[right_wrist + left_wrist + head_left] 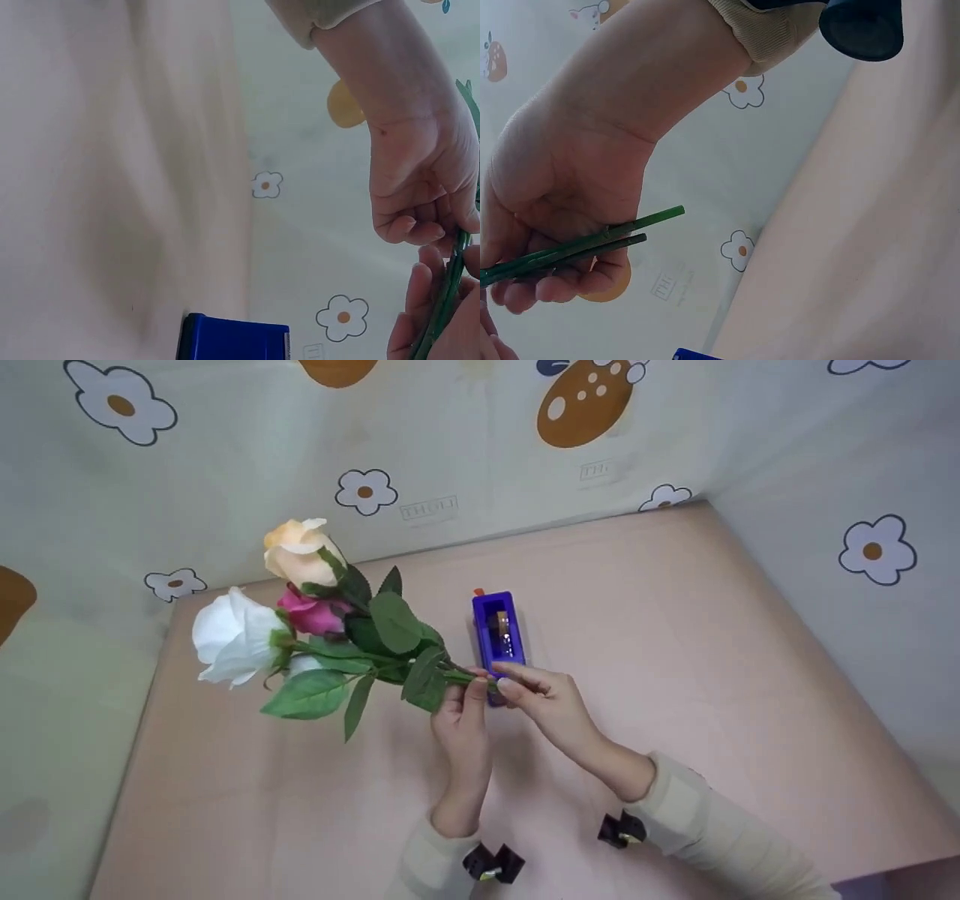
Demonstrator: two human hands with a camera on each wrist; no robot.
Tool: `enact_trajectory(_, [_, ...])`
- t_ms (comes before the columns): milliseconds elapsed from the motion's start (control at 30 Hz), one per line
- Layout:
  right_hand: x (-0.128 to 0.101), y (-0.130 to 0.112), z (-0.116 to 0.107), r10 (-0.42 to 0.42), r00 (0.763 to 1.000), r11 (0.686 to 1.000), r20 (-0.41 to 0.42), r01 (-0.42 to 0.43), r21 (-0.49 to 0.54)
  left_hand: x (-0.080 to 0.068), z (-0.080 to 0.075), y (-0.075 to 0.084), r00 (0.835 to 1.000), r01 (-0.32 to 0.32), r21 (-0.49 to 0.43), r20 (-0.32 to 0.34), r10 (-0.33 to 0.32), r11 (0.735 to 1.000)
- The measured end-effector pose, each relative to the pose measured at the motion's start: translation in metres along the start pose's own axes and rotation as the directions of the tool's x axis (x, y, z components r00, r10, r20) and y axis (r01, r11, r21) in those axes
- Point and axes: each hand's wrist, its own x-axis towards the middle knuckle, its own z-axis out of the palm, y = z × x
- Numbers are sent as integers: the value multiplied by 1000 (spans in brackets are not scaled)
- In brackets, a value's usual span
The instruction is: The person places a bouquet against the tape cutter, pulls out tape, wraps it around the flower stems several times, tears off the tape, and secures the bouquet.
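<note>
A bunch of roses (300, 600) in white, peach and deep pink, with green leaves, hangs over the table and leans left. My left hand (461, 727) pinches its green stems (457, 676) between thumb and fingers. Close by on the right, my right hand (551, 701) grips the stems near their lower ends. In the left wrist view two cut stem ends (660, 216) stick out past the right palm (562, 187). The right wrist view has the left fingers (420, 229) folded above the right hand.
A blue tape dispenser (480, 622) with a roll in it stands on the table just beyond the hands, its near end partly hidden by them. The pinkish table (660, 607) meets a flower-printed cloth wall (480, 450) at the back and sides.
</note>
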Motion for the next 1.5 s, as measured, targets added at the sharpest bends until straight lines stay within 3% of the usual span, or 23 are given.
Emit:
enact_trajectory(133, [0, -2, 0, 31, 998, 991, -56, -23, 131, 1, -3, -1, 1000, 3, 40, -10, -2, 999])
enact_trajectory(267, [-2, 0, 1, -82, 989, 990, -124, 96, 108, 0, -4, -1, 1000, 12, 88, 14, -13, 996])
enact_trajectory(400, [-5, 5, 4, -268, 949, 959, -165, 280, 48, 2, -2, -2, 999, -11, 100, 48, 6, 995])
enact_trajectory(500, [-7, 8, 6, -363, 917, 926, -167, 374, 42, 3, -1, -2, 998, -39, 104, 44, 35, 994])
enact_trajectory(667, [-9, 14, 8, -465, 875, 880, -137, 473, 31, 6, 1, -2, 999, -47, 158, 28, 43, 986])
enact_trajectory(767, [-9, 15, 7, -492, 863, 868, -114, 496, 17, 8, 1, -2, 999, -39, 190, 31, 33, 981])
enact_trajectory(833, [-9, 14, 6, -466, 877, 883, -116, 470, 6, 8, 0, -3, 998, -46, 218, 44, 37, 975])
enact_trajectory(900, [-8, 10, 5, -398, 907, 916, -134, 402, 2, 8, -1, -3, 996, -62, 239, 70, 47, 969])
enact_trajectory(1000, [-4, 4, 2, -243, 958, 968, -156, 250, 26, 8, -3, -5, 990, -102, 268, 117, 73, 958])
enact_trajectory(1133, [4, -2, -2, -50, 989, 997, -140, 56, 45, 7, -4, -6, 985, -126, 276, 152, 86, 953])
enact_trajectory(1300, [18, 0, -2, 161, 985, 982, -60, -154, 108, 4, -9, -9, 986, -115, 280, 152, 75, 953])
enact_trajectory(1400, [24, 3, 0, 235, 972, 960, 25, -236, 151, 4, -12, -9, 985, -107, 281, 161, 64, 954])
enact_trajectory(1500, [29, 6, 0, 289, 948, 926, 136, -313, 211, 5, -15, -9, 976, -159, 304, 193, 103, 939])
